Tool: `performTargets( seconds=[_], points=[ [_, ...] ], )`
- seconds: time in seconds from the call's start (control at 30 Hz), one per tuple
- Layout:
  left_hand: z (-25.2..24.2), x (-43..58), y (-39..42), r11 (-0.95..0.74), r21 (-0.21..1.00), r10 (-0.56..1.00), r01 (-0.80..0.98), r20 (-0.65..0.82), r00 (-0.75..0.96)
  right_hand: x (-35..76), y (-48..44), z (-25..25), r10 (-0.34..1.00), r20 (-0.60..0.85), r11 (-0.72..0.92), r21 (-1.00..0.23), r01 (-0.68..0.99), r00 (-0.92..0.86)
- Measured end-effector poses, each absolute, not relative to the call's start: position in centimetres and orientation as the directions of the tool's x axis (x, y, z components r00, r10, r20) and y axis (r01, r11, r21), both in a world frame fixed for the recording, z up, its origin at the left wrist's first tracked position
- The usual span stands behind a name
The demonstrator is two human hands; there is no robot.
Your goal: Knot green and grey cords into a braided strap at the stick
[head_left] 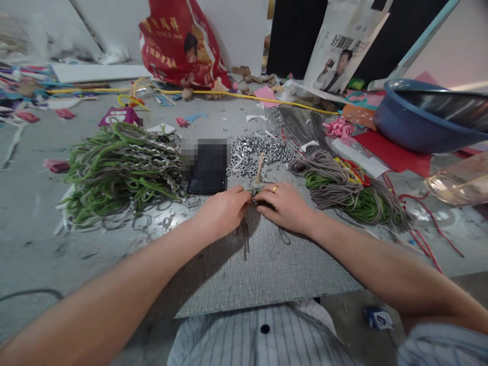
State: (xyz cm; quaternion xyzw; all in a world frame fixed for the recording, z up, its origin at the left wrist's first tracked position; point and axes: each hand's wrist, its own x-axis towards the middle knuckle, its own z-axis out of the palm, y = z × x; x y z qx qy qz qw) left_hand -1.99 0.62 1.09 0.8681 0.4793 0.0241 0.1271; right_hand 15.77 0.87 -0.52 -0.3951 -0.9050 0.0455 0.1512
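My left hand (224,209) and my right hand (284,206) meet at the middle of the work board, fingers pinched together. Between their fingertips is a grey cord (246,239); its ends trail below my left hand and a thin loop shows under my right. The exact grip is partly hidden by my fingers. Just beyond the fingertips a small wooden stick (260,166) stands upright. Behind it spreads a pile of small metal nuts (247,147). A black phone (208,170) lies beyond my left hand.
On the left lies a heap of green and grey cords (114,173) with metal parts. Bundled cords (343,185) and thin metal wires (301,124) lie on the right. A blue basin (415,122) stands at far right; a red bag (183,46) stands at the back.
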Motion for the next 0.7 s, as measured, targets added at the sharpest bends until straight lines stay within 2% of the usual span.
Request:
performTargets(
  seconds=[0.13, 0.27, 0.33, 0.43, 0.6, 0.7],
  points=[
    [1.0, -2.1, 0.9, -0.514, 0.289, 0.834, 0.807, -0.05, 0.549, 15.7, 0.9, -0.4, 0.74, 0.214, 0.672, -0.19, 0.716, -0.638],
    [1.3, -2.5, 1.4, -0.498, 0.375, 0.851, 0.782, 0.037, 0.525, 15.6, 0.8, -0.2, 0.755, 0.193, 0.655, -0.166, 0.737, -0.627],
    [1.5, -2.8, 1.5, -0.487, 0.38, 0.863, 0.786, 0.071, 0.5, 15.6, 0.7, -0.2, 0.757, 0.187, 0.652, -0.166, 0.74, -0.626],
    [1.8, -3.3, 1.5, -0.482, 0.314, 0.869, 0.818, 0.051, 0.493, 15.6, 0.7, -0.2, 0.752, 0.194, 0.658, -0.171, 0.734, -0.63],
    [2.4, -3.4, 0.9, -0.456, 0.105, 0.876, 0.884, -0.123, 0.467, 15.7, 0.8, -0.4, 0.747, 0.226, 0.663, -0.178, 0.727, -0.625],
    [2.7, -3.2, 0.7, -0.456, 0.047, 0.873, 0.889, -0.169, 0.457, 15.7, 0.8, -0.5, 0.746, 0.229, 0.664, -0.179, 0.726, -0.625]
  ],
)
